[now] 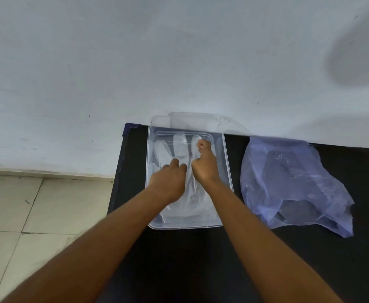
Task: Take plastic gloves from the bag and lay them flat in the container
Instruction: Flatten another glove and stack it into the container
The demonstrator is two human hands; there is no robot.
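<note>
A clear plastic container (227, 171) sits on the black table (201, 259). A see-through plastic glove (180, 147) lies inside it, fingers pointing away from me. My left hand (168, 182) rests palm down on the glove's middle, fingers slightly spread. My right hand (204, 165) is inside the container too, its fingers pinched on one glove finger near the far right. A crumpled bluish plastic bag (293, 182) lies to the right of the container; its contents are not discernible.
The container's clear lid (201, 121) leans against the white wall behind it. Tiled floor (37, 215) lies to the left of the table's edge. Bare black tabletop extends in front of the container and bag.
</note>
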